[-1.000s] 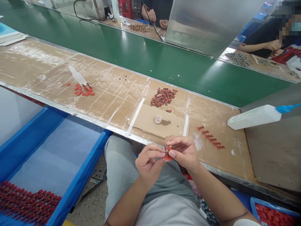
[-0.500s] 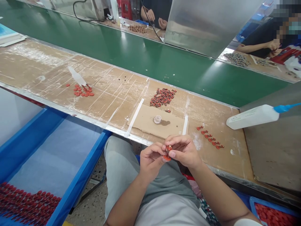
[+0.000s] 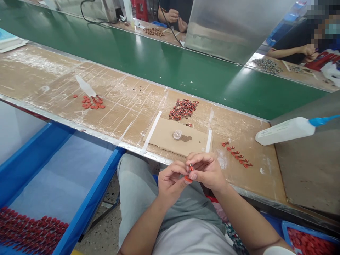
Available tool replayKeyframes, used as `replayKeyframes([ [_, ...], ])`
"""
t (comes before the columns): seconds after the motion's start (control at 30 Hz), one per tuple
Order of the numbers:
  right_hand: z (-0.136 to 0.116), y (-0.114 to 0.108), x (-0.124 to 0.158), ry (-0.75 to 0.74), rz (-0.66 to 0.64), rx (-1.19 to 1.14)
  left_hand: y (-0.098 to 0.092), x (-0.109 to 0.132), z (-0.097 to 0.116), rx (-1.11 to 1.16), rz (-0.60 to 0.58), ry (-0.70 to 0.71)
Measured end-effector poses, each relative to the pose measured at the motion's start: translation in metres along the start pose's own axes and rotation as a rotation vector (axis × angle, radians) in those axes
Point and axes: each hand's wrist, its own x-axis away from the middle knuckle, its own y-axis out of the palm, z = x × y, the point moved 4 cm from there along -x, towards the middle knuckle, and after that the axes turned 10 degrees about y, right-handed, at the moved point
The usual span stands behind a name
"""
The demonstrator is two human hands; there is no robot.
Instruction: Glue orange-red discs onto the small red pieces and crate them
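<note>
Both hands meet over my lap at the table's front edge, pinching a small red and black figurine (image 3: 191, 168) with a round red base (image 3: 188, 179). My left hand (image 3: 172, 179) is closed on the base from the left. Thumb and fingers of my right hand (image 3: 208, 170) press on the figurine's upper part. Fingertips hide some of it. In front of them, a small clear cup (image 3: 177, 134) stands on a cardboard sheet (image 3: 162, 136) beside a dark wet stain. Behind that lies a pile of small red and black parts (image 3: 183, 109).
Right of the cardboard runs a slanting row of red-based figurines (image 3: 237, 154), with a white blue-tipped bottle (image 3: 287, 131) beyond. Red discs (image 3: 92, 103) lie left near a clear bottle (image 3: 85, 86). A blue tray (image 3: 91, 189) holds many red pieces. Across the green belt (image 3: 148, 58), co-workers' hands handle parts.
The figurine between my fingers has turned slightly, showing more of its dark side. My hands stay almost in place. Across the belt, a co-worker's hands have risen a little.
</note>
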Motion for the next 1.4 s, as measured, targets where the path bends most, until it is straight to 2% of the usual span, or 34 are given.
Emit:
replayKeyframes([
  [0.47,-0.001,-0.002,0.001,0.004,0.034,0.02,-0.005,0.0,0.001,-0.091,0.044,0.04],
  [0.63,-0.002,-0.01,0.005,0.008,0.067,0.092,-0.007,-0.001,0.001,-0.132,0.072,0.067],
  [0.77,0.003,-0.019,0.012,0.075,0.083,0.098,-0.006,-0.001,0.001,-0.17,0.068,0.068],
  [0.87,-0.001,-0.031,0.019,0.123,0.159,0.125,-0.007,-0.001,-0.001,-0.164,0.091,0.029],
  [1.0,-0.039,-0.067,0.025,-0.005,0.461,0.336,-0.011,-0.001,-0.005,-0.167,0.162,-0.018],
  [1.07,-0.062,-0.093,0.025,-0.068,0.617,0.506,-0.014,-0.001,-0.007,-0.172,0.175,-0.025],
  [1.13,-0.078,-0.122,0.022,-0.055,0.736,0.698,-0.015,-0.003,-0.008,-0.173,0.162,-0.028],
  [1.27,-0.085,-0.177,0.008,0.067,0.817,1.058,-0.015,-0.004,-0.01,-0.18,0.132,-0.043],
  [1.4,-0.071,-0.21,-0.005,0.236,0.778,1.333,-0.013,-0.004,-0.014,-0.192,0.13,-0.069],
])
